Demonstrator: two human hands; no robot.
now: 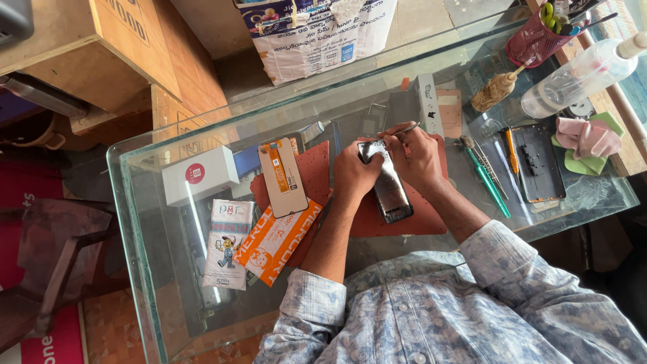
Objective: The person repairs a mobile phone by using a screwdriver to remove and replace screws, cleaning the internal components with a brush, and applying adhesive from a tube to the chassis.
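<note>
**Two hands on an opened phone body, glass-top bench**

Opened phone body [391,192] lies flat on a red work mat [404,219] on the glass table [135,202], just in front of the person. Long axis runs near-to-far, tilted a bit: far end leans toward the person's left, near end points toward the person's right sleeve. Dark inner side faces up; the far end is under both hands.

Left hand [354,172] is curled over the far left corner of the phone body, fingers closed on its edge, pinning it. Right hand [418,155] is narrow, pinching metal tweezers [403,130], tips down at the far end of the phone. The exact contact point is hidden by fingers.

Left of the mat: a loose phone screen panel [283,176] lying flat, long axis also near-to-far, just beside the left hand, not touching it. Under and near it an orange printed packet [280,243], a white printed packet [228,244] and a white box [200,175].

Right of the hands: a green-handled screwdriver [488,185], an orange-handled tool [512,152], a dark phone frame [538,162], a pink cloth [588,138], a clear plastic bottle [579,77], a brush [495,91] and a pink tool cup [536,37], all well apart from the phone body.
</note>
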